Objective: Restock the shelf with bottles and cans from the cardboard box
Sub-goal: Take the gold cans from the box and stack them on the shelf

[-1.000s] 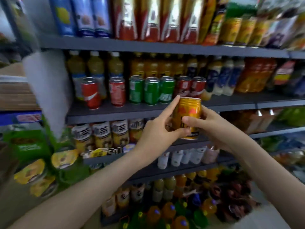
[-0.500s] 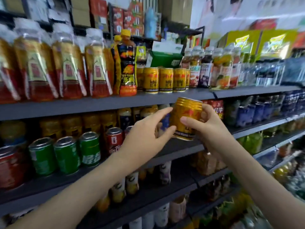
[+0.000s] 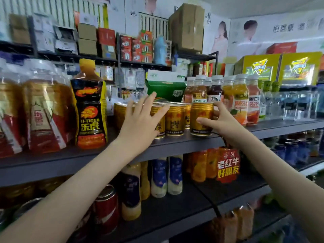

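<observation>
Left hand (image 3: 140, 123) hides part of the gold can row (image 3: 174, 120); leftmost bottle (image 3: 8, 111) cropped

Bright, even indoor light falls from above, leaving the lower shelves (image 3: 175, 213) in shadow. Wide-angle distortion bends the edges. Motion blur softens the left bottles (image 3: 40, 111) and frame corners.

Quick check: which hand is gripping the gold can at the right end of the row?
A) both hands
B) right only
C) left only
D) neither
B: the right hand has its thumb and fingers curled round the gold can, while the left hand is spread open in front of the other gold cans.
</observation>
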